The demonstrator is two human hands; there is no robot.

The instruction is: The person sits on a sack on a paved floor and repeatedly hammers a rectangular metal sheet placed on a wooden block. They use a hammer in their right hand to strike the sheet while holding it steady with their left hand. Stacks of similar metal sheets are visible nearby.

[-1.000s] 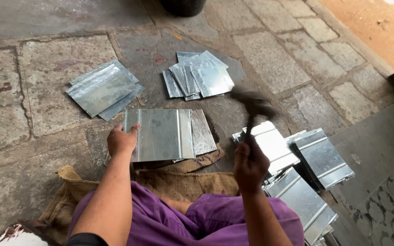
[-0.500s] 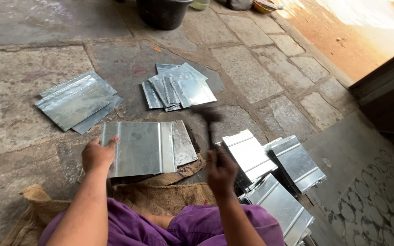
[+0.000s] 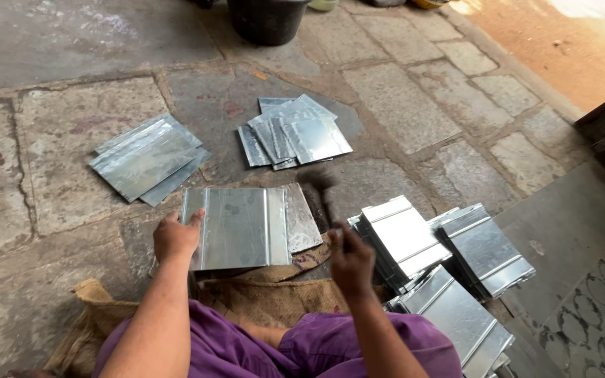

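Observation:
My left hand [image 3: 174, 236] grips the left edge of a ribbed metal sheet [image 3: 238, 227] that lies flat on a stone block in front of my knees. My right hand [image 3: 350, 260] is shut on the handle of a hammer [image 3: 318, 183]. The hammer head is a dark blur just above the sheet's right edge. A second, smaller sheet [image 3: 301, 218] pokes out from under the ribbed one on the right.
Two loose piles of flat sheets lie on the paving, one at the left [image 3: 145, 158], one at the centre [image 3: 293, 133]. Stacks of ribbed sheets [image 3: 400, 240] stand at my right. A burlap sack [image 3: 267, 297] covers my lap area. A black bucket [image 3: 267, 19] stands far ahead.
The hammer has swung down from shoulder height toward the sheet's right edge. My left hand has kept its hold on the sheet.

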